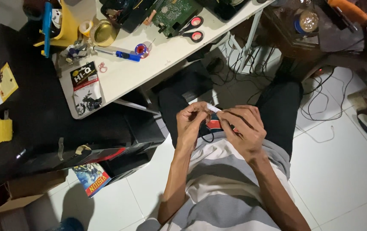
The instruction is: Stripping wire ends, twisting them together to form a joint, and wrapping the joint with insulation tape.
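The left hand [190, 124] and right hand [242, 130] pinch the ends of a small white strip-like piece [213, 108] between their fingertips, above the lap. It looks light, thin and bendable, best gripped at its ends. Beyond the hands, red-handled scissors [193, 29] lie on the white tabletop [166, 55].

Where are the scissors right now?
The scissors lie near the top middle of the head view, on the white table, touching the green circuit board, far from both hands.
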